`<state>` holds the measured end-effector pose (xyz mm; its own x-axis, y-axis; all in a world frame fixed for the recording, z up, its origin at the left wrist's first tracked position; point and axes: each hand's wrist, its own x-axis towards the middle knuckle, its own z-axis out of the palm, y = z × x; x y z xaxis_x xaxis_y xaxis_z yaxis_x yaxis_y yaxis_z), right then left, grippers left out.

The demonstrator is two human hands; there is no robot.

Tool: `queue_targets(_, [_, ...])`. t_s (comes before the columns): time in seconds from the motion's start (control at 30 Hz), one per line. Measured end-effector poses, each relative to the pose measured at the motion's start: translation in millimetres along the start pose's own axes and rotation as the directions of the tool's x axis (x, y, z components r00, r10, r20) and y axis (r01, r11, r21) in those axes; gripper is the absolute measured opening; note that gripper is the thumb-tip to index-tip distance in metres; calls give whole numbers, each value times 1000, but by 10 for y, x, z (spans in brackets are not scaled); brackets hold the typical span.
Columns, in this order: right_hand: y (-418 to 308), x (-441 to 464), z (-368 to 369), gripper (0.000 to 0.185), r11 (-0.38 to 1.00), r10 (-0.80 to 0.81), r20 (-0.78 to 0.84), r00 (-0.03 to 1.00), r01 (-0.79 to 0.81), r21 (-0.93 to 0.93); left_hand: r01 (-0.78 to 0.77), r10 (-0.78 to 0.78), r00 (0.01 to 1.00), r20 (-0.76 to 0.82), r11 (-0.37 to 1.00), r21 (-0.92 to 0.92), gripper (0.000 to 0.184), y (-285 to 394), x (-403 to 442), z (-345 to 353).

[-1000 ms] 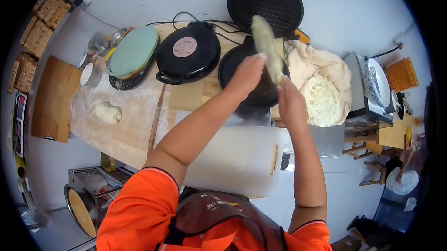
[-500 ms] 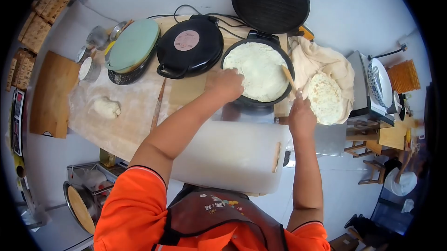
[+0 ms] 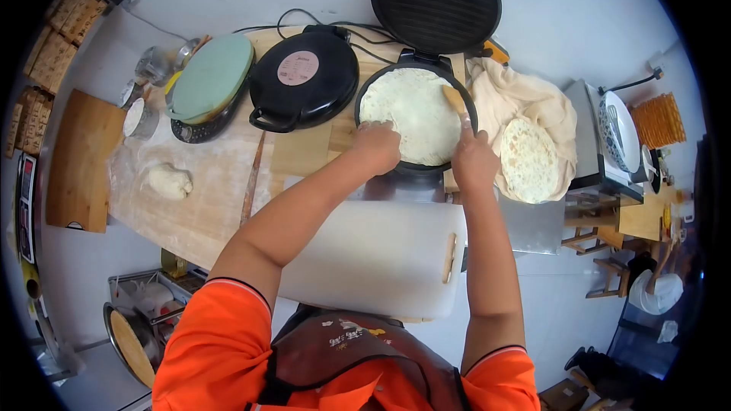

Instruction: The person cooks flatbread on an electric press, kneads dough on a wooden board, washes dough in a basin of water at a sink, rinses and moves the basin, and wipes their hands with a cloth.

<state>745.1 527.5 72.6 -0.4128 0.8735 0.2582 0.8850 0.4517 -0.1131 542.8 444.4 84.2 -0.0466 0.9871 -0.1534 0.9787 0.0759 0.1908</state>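
A pale round flatbread (image 3: 415, 118) lies flat in the open black griddle (image 3: 403, 169). At the flatbread's lower left edge is my left hand (image 3: 378, 147), fingers bent and closed; whether they pinch the edge is hidden. My right hand (image 3: 475, 158) grips a wooden spatula (image 3: 454, 99), its blade over the flatbread's upper right part. The griddle's ribbed lid (image 3: 436, 3) stands raised behind. Right of the griddle, a browned flatbread (image 3: 528, 159) rests on a beige cloth (image 3: 499, 83).
A closed black griddle (image 3: 304, 79) and a green-lidded one (image 3: 213, 76) stand left. Dough (image 3: 169, 182) lies on the floured board beside a rolling pin (image 3: 251, 179). A white board (image 3: 373, 259) lies in front. A person in white (image 3: 661, 291) is at the far right.
The flatbread went from hanging between my hands to lying in the griddle. My right hand took the spatula, and its blade moved up and left over the bread. My left hand stayed near the edge.
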Motion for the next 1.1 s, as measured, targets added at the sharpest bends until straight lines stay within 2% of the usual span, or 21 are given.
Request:
queue_targets(0.03, [-8,53,96,44,1000,-21,-6,1000,21,1,-9,9,1000,3,1000,-5,26,-27,-1,8])
queue_targets(0.07, [4,73,166,47,998,-34,113,993,39,-41,-17,17,1000,10,1000,-9,26,-60,-13,14])
queue_targets(0.17, [-14,41,116,42,999,-2,126,992,7,-42,17,-8,998,65,991,-136,28,-77,-126,-216])
queue_targets(0.27, [-65,203,-8,43,1000,-4,24,1000,3,28,3,-40,991,-125,958,-286,30,-155,-348,-314])
queue_targets(0.37, [-80,429,212,46,997,-64,60,996,67,-37,-3,-48,987,-151,948,-319,31,-207,-582,-392])
queue_targets(0.47, [-147,369,211,46,984,-156,120,980,165,-70,-88,-7,976,-219,903,-421,30,-290,-833,-429])
queue_targets(0.6, [-229,140,-117,51,987,-146,48,988,142,80,-109,-14,955,-295,911,-397,28,-506,-1142,-374])
queue_targets(0.73, [-306,-51,-23,57,859,-512,94,854,510,41,-100,-31,940,-339,926,-363,26,-623,-1274,-293])
queue_targets(0.83, [-264,-81,-146,60,844,-533,97,841,537,-19,-119,-20,947,-321,905,-407,26,-616,-1335,-317])
queue_targets(0.87, [-229,-91,-270,64,834,-552,64,831,551,35,-119,-19,953,-302,896,-429,26,-621,-1373,-328])
queue_targets(0.97, [-141,-212,-501,68,734,-679,108,726,676,69,-88,-43,952,-302,909,-408,26,-706,-1409,-269])
queue_targets(1.0, [-52,-248,-365,69,702,-712,101,695,704,108,-86,-35,956,-290,916,-392,26,-700,-1410,-274])
queue_targets(1.1, [43,-223,-294,67,676,-734,109,670,735,38,-85,-19,956,-292,937,-339,27,-691,-1384,-337])
